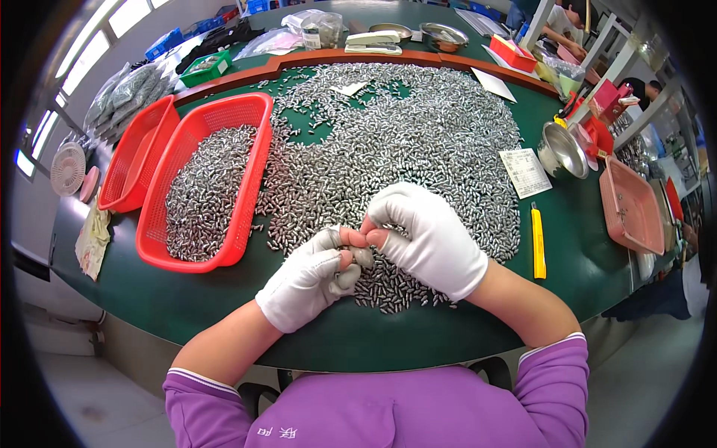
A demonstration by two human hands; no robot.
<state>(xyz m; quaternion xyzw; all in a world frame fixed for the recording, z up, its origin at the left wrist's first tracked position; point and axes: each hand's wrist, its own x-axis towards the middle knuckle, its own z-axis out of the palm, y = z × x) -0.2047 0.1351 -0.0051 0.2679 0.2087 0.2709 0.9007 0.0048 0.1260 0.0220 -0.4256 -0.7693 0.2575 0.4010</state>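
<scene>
Both hands are working close together near the front edge of the tabletop, just at the near rim of the big heap of small metal pieces. The left hand, in a white glove, is curling its fingers closed around a few metal pieces and is cupping them in the palm. The right hand, also gloved, is pinching one piece between thumb and forefinger, touching the left hand's fingertips. It is looking like a check-and-sort step, piece by piece. The red basket w/ more pieces is sitting toward the left edge. Next move is probably needing a firm pinch and a clear path to the basket, w/o dropping the cupped pieces.
</scene>
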